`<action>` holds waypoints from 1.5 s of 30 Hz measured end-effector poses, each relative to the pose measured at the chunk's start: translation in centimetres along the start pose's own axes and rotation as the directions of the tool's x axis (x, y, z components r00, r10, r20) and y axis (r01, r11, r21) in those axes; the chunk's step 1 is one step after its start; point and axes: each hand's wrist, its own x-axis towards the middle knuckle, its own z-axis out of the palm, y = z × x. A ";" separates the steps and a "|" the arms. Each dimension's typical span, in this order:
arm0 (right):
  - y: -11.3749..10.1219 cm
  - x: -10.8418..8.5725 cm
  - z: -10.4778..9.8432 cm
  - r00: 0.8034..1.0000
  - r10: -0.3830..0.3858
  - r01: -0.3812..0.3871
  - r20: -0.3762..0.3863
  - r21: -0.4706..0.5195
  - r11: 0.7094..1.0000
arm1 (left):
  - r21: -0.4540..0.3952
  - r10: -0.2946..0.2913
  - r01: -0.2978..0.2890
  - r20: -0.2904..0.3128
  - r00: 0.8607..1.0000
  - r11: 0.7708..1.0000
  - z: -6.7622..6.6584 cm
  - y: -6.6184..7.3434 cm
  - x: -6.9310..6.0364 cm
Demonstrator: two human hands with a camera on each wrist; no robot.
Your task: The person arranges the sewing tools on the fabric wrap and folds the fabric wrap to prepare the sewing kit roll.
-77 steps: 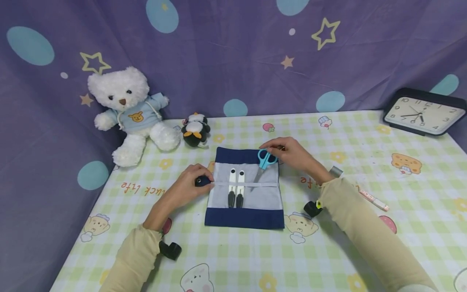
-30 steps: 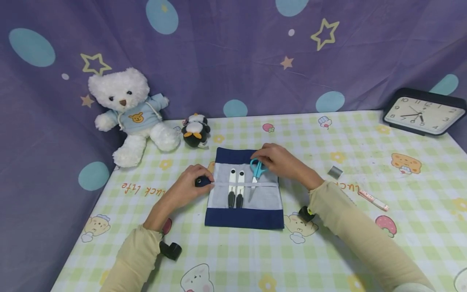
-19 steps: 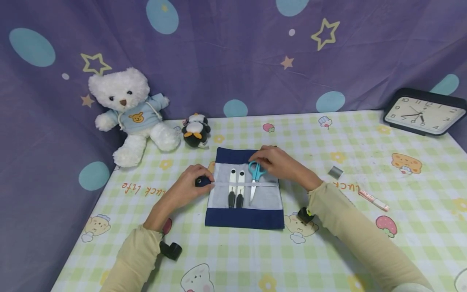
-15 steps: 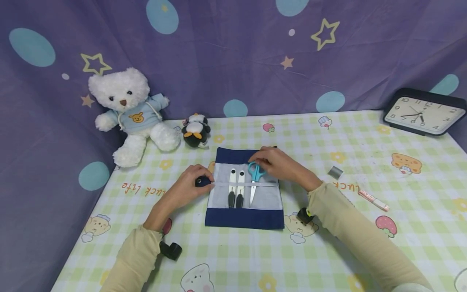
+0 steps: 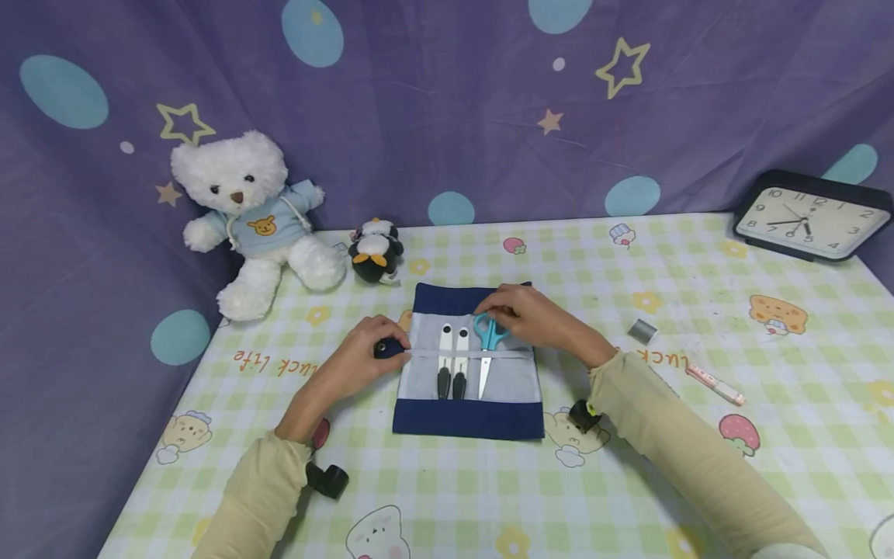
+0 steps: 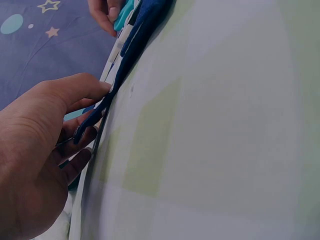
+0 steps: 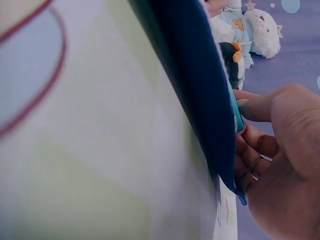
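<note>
Pinching blue scissors (image 5: 490, 340), right hand (image 5: 528, 314) curled

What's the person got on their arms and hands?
Long, pale beige sleeves with wrinkled cuffs. A black wrist camera shows by each cuff; the right one has a yellow-green spot. The left hand and right hand have no gloves.

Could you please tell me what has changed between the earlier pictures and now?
The right hand has moved left and toward the person, bringing the small turquoise-handled metal scissors with it; their blades now reach further past the narrow pale fabric strap. It keeps hold of them. The left hand stays at the navy-and-grey fabric pouch's left edge, and the two slim white-and-black tools are unmoved.
</note>
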 end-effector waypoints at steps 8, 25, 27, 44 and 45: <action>0.0 0.0 0.1 1.000 0.001 -0.001 0.009 -0.007 1.000 | -0.002 -0.007 0.007 0.001 1.000 1.000 0.0 0.1 0.0; -0.2 0.1 0.3 0.999 0.001 0.001 0.033 -0.056 0.998 | -0.004 -0.009 0.009 0.007 1.000 1.000 0.0 0.2 0.0; -0.2 0.1 0.4 0.999 0.009 -0.006 0.038 -0.063 0.998 | -0.003 -0.009 0.009 0.007 1.000 1.000 0.0 0.1 0.0; -0.4 0.2 0.5 0.999 0.029 -0.026 0.045 -0.065 0.998 | -0.005 -0.006 0.006 0.003 1.000 1.000 0.0 0.1 -0.2; -0.4 0.2 0.5 0.999 0.029 -0.027 0.043 -0.065 0.998 | -0.005 -0.006 0.006 0.003 1.000 1.000 0.0 0.1 -0.2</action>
